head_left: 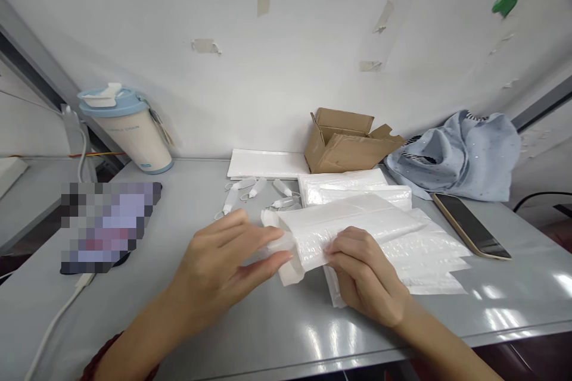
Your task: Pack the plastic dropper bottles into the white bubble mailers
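My right hand [369,274] is closed on the near edge of a white bubble mailer [353,220], lifted at a slant with its mouth facing left. At that mouth, my left hand [232,268] has thumb and fingers around a small translucent white piece [280,243], partly hidden by the fingers and the mailer's flap. Behind the left hand lie several small translucent tubes [257,187] with thin ring loops. More white bubble mailers [429,250] are spread under and to the right of the held one.
An opened cardboard box [353,152] stands against the wall beside a flat white stack [268,164]. Right of it are a blue cloth bag [465,155] and a dark phone [471,226]. On the left stand a tumbler [134,131] and a blurred-out phone [114,226] with a cable [58,324].
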Tool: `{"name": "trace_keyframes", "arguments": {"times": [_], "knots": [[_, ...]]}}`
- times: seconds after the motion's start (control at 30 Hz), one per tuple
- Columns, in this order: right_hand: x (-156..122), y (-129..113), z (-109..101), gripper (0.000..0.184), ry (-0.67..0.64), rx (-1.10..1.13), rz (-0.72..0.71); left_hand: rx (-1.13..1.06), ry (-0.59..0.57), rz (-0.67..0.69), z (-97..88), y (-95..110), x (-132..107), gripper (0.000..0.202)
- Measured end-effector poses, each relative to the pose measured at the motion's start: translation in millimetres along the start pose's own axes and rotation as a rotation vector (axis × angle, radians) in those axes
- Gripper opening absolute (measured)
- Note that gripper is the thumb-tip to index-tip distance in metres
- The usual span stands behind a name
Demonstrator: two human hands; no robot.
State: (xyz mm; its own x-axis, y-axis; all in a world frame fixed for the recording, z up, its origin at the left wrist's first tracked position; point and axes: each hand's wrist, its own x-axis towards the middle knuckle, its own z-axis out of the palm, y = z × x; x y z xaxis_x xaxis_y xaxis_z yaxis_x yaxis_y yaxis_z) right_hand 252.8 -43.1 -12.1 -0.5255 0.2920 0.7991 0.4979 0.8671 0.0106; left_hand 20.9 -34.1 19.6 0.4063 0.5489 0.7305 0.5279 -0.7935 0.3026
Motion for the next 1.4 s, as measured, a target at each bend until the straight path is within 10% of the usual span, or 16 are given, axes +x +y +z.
{"name": "trace_keyframes", "arguments": {"times": [0.37, 0.5, 0.73, 0.97, 1.4], "knots": [[4.3, 0.3, -2.5, 0.029, 0.133, -0.012, 0.066, -0.484, -0.330, -0.272, 4.8, -7.5, 3.3, 0.024], [1.6, -3.0, -5.2, 0.029, 0.098, 0.013, 0.034, -0.490, -0.281, -0.464, 9.5, -7.0, 2.3, 0.011], [0.5, -12.0, -5.7, 0.026, 0.030, 0.162, 0.011, -0.177, -0.084, -0.196, 20.9, 0.4, 0.6, 0.016], [0.7, -9.3, -4.9, 0.027, 0.085, 0.145, 0.062, -0.368, -0.529, -0.248, 6.0, -13.8, 4.0, 0.021], [2.0, -16.6, -7.4, 0.027, -0.002, 0.318, 0.013, 0.006, -0.128, 0.138, 35.1, -1.3, -11.3, 0.019]]}}
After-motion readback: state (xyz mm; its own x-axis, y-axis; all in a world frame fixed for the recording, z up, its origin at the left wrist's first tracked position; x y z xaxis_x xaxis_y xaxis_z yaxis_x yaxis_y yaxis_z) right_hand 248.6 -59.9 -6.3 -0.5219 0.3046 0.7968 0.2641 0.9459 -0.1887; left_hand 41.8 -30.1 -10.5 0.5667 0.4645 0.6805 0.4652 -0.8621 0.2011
